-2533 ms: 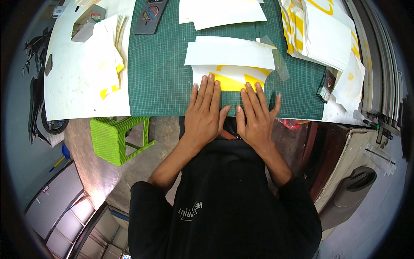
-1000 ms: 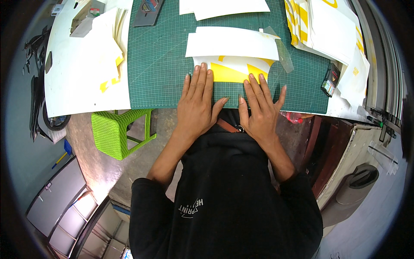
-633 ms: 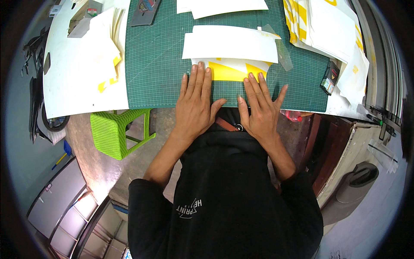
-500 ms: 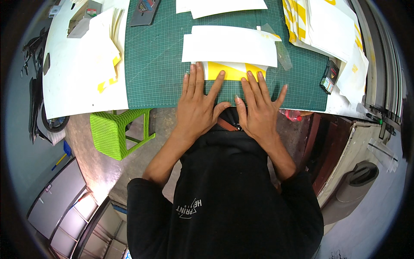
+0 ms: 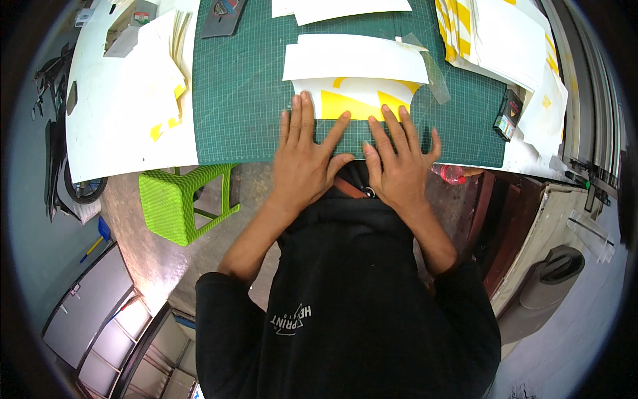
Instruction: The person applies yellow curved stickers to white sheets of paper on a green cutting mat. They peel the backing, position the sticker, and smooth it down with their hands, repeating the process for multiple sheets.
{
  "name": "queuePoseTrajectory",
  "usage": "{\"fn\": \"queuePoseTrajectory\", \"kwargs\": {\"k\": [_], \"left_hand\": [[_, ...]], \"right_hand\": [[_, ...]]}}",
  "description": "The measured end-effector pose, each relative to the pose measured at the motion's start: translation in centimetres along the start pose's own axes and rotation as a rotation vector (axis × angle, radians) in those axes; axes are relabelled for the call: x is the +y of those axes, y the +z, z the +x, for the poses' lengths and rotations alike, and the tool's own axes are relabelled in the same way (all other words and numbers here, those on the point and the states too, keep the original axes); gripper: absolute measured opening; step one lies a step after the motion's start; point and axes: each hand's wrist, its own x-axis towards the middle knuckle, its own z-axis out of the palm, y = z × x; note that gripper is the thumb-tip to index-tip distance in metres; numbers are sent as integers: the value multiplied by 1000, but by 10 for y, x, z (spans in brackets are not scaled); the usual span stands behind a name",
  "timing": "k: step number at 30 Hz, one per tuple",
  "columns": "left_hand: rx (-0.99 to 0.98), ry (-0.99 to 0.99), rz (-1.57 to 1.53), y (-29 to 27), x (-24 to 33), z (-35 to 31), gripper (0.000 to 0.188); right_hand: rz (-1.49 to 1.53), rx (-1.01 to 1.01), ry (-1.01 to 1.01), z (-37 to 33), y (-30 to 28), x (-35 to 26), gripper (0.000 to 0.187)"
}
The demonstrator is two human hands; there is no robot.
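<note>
A white sheet with a yellow print [image 5: 349, 105] lies on the green cutting mat [image 5: 246, 106], its far part curled back over itself so that the white back [image 5: 355, 61] shows. My left hand [image 5: 302, 156] rests flat with fingers spread, its fingertips at the near left corner of the sheet. My right hand [image 5: 397, 156] is also flat, with fingertips on the near yellow edge toward the right. Neither hand grips anything. A clear strip [image 5: 435, 78] lies beside the sheet's right end.
Further white sheets [image 5: 352, 10] lie at the mat's far edge. Stacks of yellow-and-white printed paper [image 5: 502, 40] stand at the far right, others [image 5: 156, 80] at the left. A small black box [image 5: 508, 115] lies on the mat's right edge. A green stool [image 5: 169, 206] stands below the table.
The curled far part of the sheet has opened upward a little, showing more of the yellow print beneath. Both hands stay almost in place, flat at the near edge.
</note>
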Motion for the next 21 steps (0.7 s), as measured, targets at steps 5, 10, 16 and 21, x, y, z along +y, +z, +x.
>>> {"fn": "queuePoseTrajectory", "kwargs": {"k": [5,10,16,21], "left_hand": [[22,-107,73,-12,-35,-26,69],[151,-71,58,-27,-33,-18,47],[407,-22,-83,-24,-42,10,16],[382,-20,-62,-23,-43,6,18]], "right_hand": [[-58,96,112,-14,-12,34,39],[3,234,107,-5,-9,34,31],[-94,397,189,29,-3,5,16],[67,344,130,51,27,-64,25]]}}
